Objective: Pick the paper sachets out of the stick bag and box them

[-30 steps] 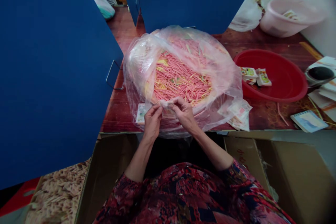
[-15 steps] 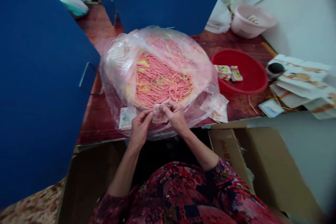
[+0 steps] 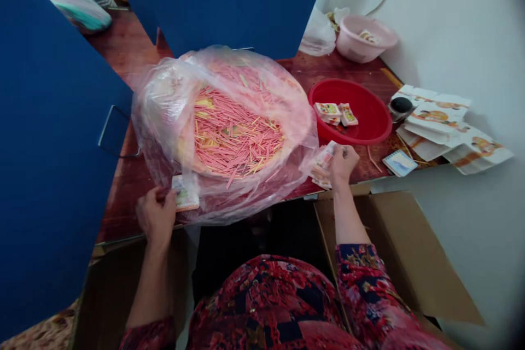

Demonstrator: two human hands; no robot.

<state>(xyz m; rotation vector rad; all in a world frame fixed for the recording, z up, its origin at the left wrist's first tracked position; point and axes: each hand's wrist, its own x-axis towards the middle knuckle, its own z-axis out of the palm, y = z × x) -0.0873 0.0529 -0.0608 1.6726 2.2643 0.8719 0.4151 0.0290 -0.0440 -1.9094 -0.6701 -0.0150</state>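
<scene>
My left hand is at the left front of the table, fingers curled and thumb against the left edge of a stack of small printed packets. Whether a packet is between its fingertips is hidden. Over to the right, my right hand is closed on a small printed packet, just above a loose pile of similar packets. Between my hands sits a wide round container lined with a clear plastic bag. Thin pink and yellow sticks fill it, some poking over its near edge.
A red basin with several small packs stands right of the bag. Behind it is a pink basin. Printed paper sheets, a dark cup and a small pad lie at right. Blue panels bound the left; open cartons stand below.
My hands have parted from in front of the sticks, where they held a small packet together. The left went to the stack at left, the right to the pile at right. The view shifted rightward.
</scene>
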